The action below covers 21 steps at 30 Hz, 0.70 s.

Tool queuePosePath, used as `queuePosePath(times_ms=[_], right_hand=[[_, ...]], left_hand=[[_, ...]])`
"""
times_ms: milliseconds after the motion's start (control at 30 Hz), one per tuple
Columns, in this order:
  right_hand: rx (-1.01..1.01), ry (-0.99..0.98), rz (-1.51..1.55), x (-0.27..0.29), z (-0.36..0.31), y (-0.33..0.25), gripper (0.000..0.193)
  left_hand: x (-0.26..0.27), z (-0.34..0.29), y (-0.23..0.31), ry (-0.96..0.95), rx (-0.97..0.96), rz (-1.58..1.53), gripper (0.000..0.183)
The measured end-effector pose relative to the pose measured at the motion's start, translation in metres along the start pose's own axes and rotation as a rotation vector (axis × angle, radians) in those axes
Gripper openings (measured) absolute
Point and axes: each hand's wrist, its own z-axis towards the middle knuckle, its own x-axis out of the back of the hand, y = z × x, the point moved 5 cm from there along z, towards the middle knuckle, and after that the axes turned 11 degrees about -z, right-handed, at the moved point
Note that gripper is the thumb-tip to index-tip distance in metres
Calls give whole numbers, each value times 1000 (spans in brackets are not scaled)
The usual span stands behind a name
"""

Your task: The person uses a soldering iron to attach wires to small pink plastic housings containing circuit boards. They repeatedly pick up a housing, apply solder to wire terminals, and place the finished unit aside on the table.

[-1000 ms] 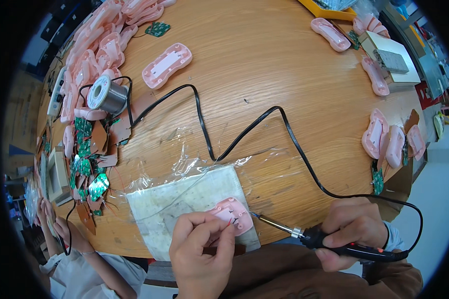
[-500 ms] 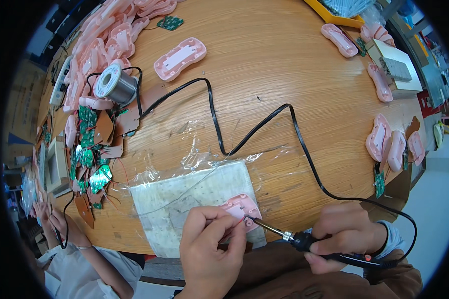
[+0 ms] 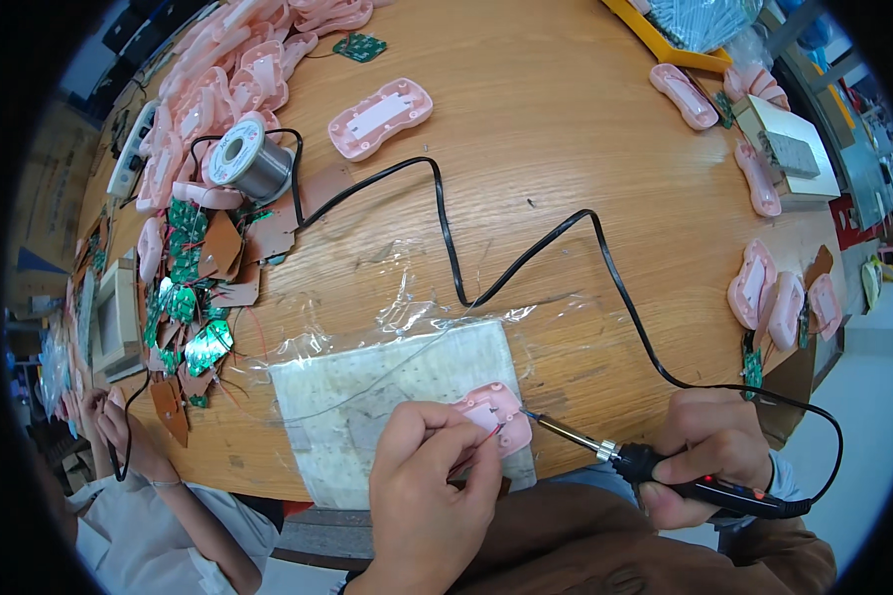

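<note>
Near the front of the table, a pink plastic shell [image 3: 511,399] lies on a whitish, stained cloth [image 3: 327,407]. My left hand [image 3: 432,486] is closed over the shell's left side, with thumb and fingertips pinching a thin red wire [image 3: 494,432]. A brown edge shows below those fingers, mostly hidden. In my right hand [image 3: 709,461] is a black soldering iron [image 3: 655,464], gripped like a pen. Its metal tip points left, at the shell's right rim; whether it touches cannot be told.
The iron's black cord [image 3: 605,258] zigzags across the wooden table [image 3: 526,129]. To the left are a solder spool [image 3: 258,169], green circuit boards [image 3: 184,297] and heaped pink shells [image 3: 198,109]. More shells [image 3: 754,283] lie right. A co-worker's hand [image 3: 134,441] is at far left.
The soldering iron's tip has drawn back from inside the shell to its right rim. My left hand keeps its pinch, and the whole view has shifted slightly.
</note>
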Motion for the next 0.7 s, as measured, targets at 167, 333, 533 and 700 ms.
queuePosePath(times_ms=[167, 333, 533, 700], right_hand=[[-18, -13, -3, 0, -1, -1, 23], [-21, -12, -1, -2, -1, -2, 23], [-14, -48, -49, 4, -2, -2, 25], [-160, 192, 138, 4, -10, 13, 30]], left_hand=[[-1, 1, 2, 4, 4, -5, 7], [-2, 2, -1, 5, 58, -43, 7], [0, 0, 5, -11, -54, 26, 8], [6, 1, 3, 76, -109, -13, 8]])
